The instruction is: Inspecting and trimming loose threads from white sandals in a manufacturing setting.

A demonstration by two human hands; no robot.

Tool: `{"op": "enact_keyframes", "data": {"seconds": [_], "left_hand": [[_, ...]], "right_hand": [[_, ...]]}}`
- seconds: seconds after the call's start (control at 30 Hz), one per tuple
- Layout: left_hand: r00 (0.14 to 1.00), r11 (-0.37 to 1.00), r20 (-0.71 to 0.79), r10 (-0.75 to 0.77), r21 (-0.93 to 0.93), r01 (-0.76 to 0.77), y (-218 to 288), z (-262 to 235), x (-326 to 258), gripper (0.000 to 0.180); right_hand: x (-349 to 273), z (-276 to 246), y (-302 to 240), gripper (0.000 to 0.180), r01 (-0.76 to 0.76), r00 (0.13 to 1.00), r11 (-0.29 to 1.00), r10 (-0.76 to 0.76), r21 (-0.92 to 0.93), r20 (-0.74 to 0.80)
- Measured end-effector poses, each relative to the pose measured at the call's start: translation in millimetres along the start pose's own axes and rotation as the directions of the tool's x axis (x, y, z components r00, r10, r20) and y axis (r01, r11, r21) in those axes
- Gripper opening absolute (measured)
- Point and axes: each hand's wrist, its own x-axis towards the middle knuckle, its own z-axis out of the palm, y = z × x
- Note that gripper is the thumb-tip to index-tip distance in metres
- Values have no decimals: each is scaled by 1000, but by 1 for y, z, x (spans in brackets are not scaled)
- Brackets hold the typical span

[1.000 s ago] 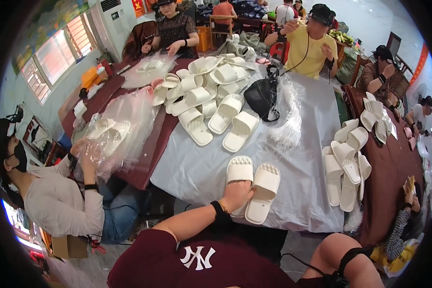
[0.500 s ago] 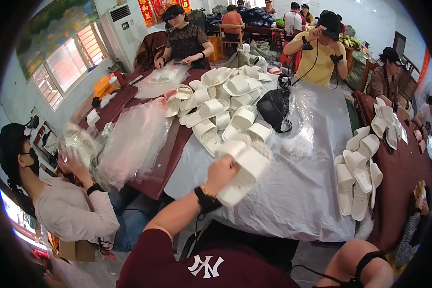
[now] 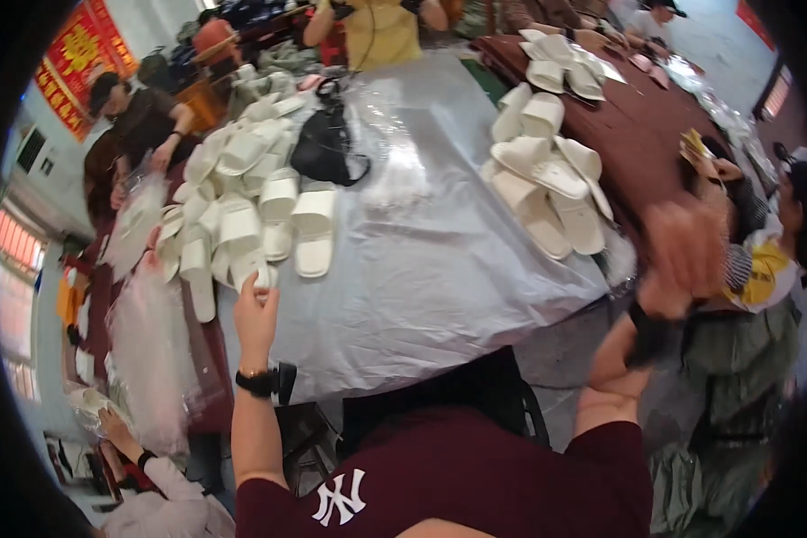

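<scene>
My left hand [image 3: 256, 309] is closed on the near end of a white slipper [image 3: 239, 235] at the front of a large heap. The heap of white slippers [image 3: 247, 148] lies on the left part of the grey-sheeted table. A single white slipper [image 3: 314, 220] lies just right of my hand. On the far right my right hand [image 3: 681, 255], smeared by motion, is off the table's corner; its fingers and anything in them cannot be made out. Near it, a smaller group of white slippers [image 3: 547, 170] rests on the table's right side.
A black bag [image 3: 325, 148] and clear plastic wrap [image 3: 393, 161] lie mid-table on the grey sheet [image 3: 439, 269]. Clear plastic bags [image 3: 152, 341] are piled at the left. Co-workers sit or stand around, one in yellow [image 3: 381, 36] across the table. A brown-red table [image 3: 619, 134] adjoins at right.
My view has swung to the right. The pair of slippers my left hand held up has left it, and that hand now grips a slipper at the heap. My right hand has come into view.
</scene>
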Motion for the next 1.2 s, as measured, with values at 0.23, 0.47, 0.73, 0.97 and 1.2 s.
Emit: {"op": "enact_keyframes", "data": {"seconds": [0.23, 0.47, 0.73, 0.97, 1.2], "left_hand": [[956, 985, 280, -82, -121, 121, 6, 36, -82, 36], [944, 972, 323, -66, -195, 135, 8, 38, -113, 34], [927, 973, 368, -68, -182, 143, 14, 38, -115, 32], [921, 965, 390, -9, -238, 110, 27, 43, -103, 33], [928, 962, 372, 1, -253, 101, 23, 41, -111, 31]], "right_hand": [[-109, 135, -143, 42, -684, 354, 618, -184, 388, 917], [-115, 186, -171, 43, -497, -27, 842, -258, 211, 966], [-116, 189, -182, 19, -536, 332, 725, -290, 432, 898], [-123, 220, -192, 45, -570, 38, 780, -288, 258, 957], [-116, 190, -207, 43, -586, 19, 788, -220, 189, 975]]}}
